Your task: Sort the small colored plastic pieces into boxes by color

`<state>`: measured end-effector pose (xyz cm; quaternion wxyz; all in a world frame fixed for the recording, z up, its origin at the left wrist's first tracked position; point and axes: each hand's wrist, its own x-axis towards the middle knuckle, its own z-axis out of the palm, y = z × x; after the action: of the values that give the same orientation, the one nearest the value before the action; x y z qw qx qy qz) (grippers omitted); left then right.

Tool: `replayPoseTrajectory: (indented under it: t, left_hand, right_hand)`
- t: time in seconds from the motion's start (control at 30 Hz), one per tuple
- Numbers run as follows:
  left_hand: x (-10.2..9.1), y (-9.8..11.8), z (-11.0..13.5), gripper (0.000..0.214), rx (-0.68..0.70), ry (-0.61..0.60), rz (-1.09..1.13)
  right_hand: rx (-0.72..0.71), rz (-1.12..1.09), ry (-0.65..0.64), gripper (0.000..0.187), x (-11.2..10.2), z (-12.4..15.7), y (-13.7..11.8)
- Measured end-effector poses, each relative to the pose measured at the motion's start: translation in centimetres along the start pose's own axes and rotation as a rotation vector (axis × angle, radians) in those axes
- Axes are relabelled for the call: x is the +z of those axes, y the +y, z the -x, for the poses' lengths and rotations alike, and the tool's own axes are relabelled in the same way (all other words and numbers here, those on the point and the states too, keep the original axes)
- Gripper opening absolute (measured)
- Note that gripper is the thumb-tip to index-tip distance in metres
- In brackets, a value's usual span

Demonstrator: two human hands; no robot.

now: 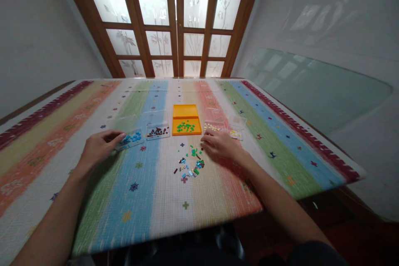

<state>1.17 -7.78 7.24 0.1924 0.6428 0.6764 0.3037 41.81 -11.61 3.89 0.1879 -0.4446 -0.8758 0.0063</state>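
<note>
My left hand (101,145) is at the left edge of a clear plastic box (141,142) with blue toy bricks (133,137) in it. Its thumb and fingers are drawn together at the tips; anything between them is too small or hidden to make out. My right hand (220,144) has its fingers curled together in front of a clear box of cream pieces (212,127), which it partly covers. What those fingers hold, if anything, is hidden. Between the hands, a loose pile of small mixed-colour bricks (190,172) lies on the striped tablecloth (168,208).
An orange box (186,111) with its lid up holds green bricks (184,126) at centre. Left of it stands a clear box of dark brown bricks (158,131). A clear box with yellow and white pieces (236,134) is at the right. The table's near edge is close to my body.
</note>
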Motion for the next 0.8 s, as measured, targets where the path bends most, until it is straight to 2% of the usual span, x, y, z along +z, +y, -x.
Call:
replayPoseTrajectory:
  t: [0.23, 0.4, 0.5, 0.6, 0.7, 0.8]
  left_hand:
    - [-0.3, 0.4, 0.0, 0.047, -0.019, 0.003, 0.023]
    - [-0.7, 1.9, 0.7, 0.045, 0.02, 0.05, 0.047]
    - [-0.4, 3.7, 1.4, 0.041, 0.152, 0.027, 0.059]
    - [1.1, 6.2, 2.4, 0.036, 0.348, -0.102, 0.049]
    - [3.8, 8.5, 3.5, 0.027, 0.568, -0.263, 0.049]
    - [7.4, 10.1, 4.3, 0.019, 0.765, -0.406, 0.028]
  right_hand:
    - [-0.006, 0.014, -0.014, 0.02, 0.0, 0.0, 0.0]
    - [-0.027, 0.02, -0.012, 0.02, 0.1, -0.1, 0.2]
    - [-0.026, 0.018, -0.013, 0.018, 0.1, -0.1, 0.3]
    - [-0.017, 0.02, -0.022, 0.018, 0.1, -0.1, 0.3]
    - [-0.014, 0.014, -0.018, 0.018, -0.1, -0.1, 0.2]
    - [-0.017, -0.002, -0.005, 0.017, -0.1, -0.2, 0.2]
